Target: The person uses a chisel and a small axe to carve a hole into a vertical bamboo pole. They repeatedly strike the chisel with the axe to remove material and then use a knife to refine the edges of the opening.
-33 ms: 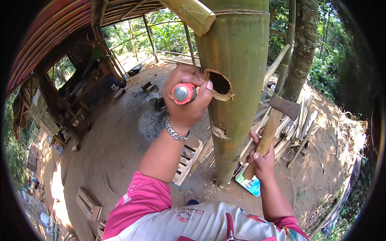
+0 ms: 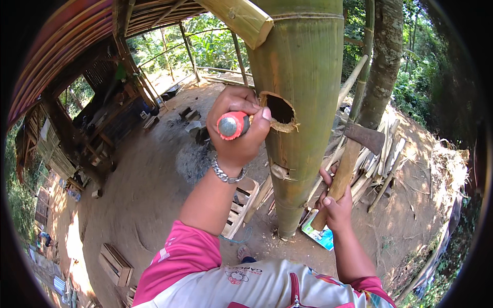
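A thick green bamboo culm (image 2: 316, 77) stands upright before me, with a rough-edged hole (image 2: 280, 109) cut through its wall. My left hand (image 2: 250, 143) is closed round a chisel (image 2: 229, 126) at the left rim of this hole. The chisel's red and black handle ends in a metal cap that faces me; its blade is hidden by my fingers. To the right of the culm, my right hand (image 2: 336, 208) grips a hatchet (image 2: 346, 167) by its wooden handle, the dark head uppermost. Lower on the culm is a smaller splintered notch (image 2: 281, 172).
A peeled pole (image 2: 239, 20) meets the culm at the top. Split wood (image 2: 382, 164) lies behind the hatchet. A slatted wooden crate (image 2: 240, 205) and a blue-green package (image 2: 319, 236) rest on the ground. An open shelter (image 2: 67, 128) with a workbench is at left.
The chisel's capped end has dipped slightly, and my left hand has shifted a little with it. The hatchet stays raised in the same place.
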`<state>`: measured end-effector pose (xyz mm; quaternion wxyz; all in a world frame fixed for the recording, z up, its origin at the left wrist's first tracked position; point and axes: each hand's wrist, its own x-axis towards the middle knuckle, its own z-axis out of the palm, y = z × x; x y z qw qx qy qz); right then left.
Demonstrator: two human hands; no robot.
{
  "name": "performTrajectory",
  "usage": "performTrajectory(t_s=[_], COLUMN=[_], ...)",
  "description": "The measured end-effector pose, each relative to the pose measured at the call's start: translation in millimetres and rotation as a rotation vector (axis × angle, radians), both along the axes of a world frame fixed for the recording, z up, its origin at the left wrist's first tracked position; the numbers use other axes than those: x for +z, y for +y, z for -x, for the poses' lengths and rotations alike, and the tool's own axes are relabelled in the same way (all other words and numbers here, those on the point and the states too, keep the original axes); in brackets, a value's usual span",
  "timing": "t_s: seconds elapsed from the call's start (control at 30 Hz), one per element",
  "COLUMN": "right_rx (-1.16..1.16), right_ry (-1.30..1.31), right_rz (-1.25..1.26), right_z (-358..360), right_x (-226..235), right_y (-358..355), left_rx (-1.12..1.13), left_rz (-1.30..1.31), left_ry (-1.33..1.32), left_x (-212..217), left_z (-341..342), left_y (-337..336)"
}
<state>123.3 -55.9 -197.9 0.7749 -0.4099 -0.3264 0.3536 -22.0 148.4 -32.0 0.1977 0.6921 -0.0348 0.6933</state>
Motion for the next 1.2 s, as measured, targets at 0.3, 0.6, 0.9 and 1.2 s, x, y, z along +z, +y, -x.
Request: performTrajectory(t_s=[0.3,0.6,0.9,1.2], right_rx=[-0.076,-0.087,-0.093,-0.082], right_ry=[0.055,0.075,-0.003,-0.134], right_rz=[-0.024,-0.033,0.034,0.114], right_z=[5.7,11.9,21.0,40.1], right_x=[-0.2,-5.3,4.3,-10.2], right_y=[5.0,5.4,-8.1,-62.9], left_rx=[-0.073,-0.16,-0.19,-0.301], left_rz=[-0.097,-0.102,-0.011,0.032], left_ry=[-0.057,-0.104,0.027,0.147], left_x=[-7.8,-13.4,-7.6,18.5], left_z=[-5.3,-9.1,4.3,66.6], left_y=[12.9,14.3,12.1,-19.7])
